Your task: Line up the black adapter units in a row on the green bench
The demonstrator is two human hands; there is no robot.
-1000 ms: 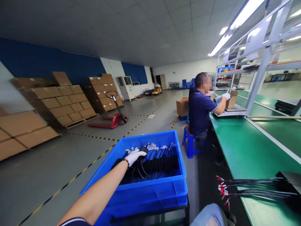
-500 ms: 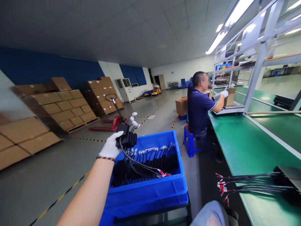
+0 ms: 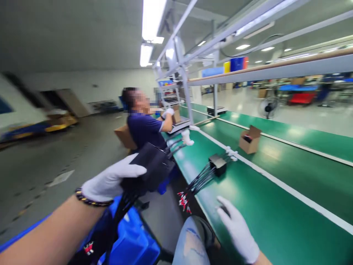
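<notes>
Left hand [image 3: 111, 181] right at the centre-left of the frame, white glove clamped on a black cable housing [image 3: 153, 165], thumb laid across its face — whether that's one unit or a stack, the blur won't tell. It's up in the air, above the blue crate [image 3: 139, 235] at the bottom and left of the table [image 3: 278, 202].

And the trick here is to hold by the solid body, as this grip does, never by the wires. White plugs [image 3: 187, 137] stick out toward upper centre, black leads [image 3: 118, 219] hang to the lower left with red-tipped ends [image 3: 88, 248] down by the crate; best keep those clear of its rim, so nothing snags or tugs.

Right hand [image 3: 236, 228], lower right, fingers apart over the green surface, nothing visible in it — well placed to steady the housing or gather loose leads. Mid-table, a second wired housing [image 3: 217, 165] sits with its red tips [image 3: 184, 202] past the near edge; a swinging cable could catch those, so care is wise there.
</notes>
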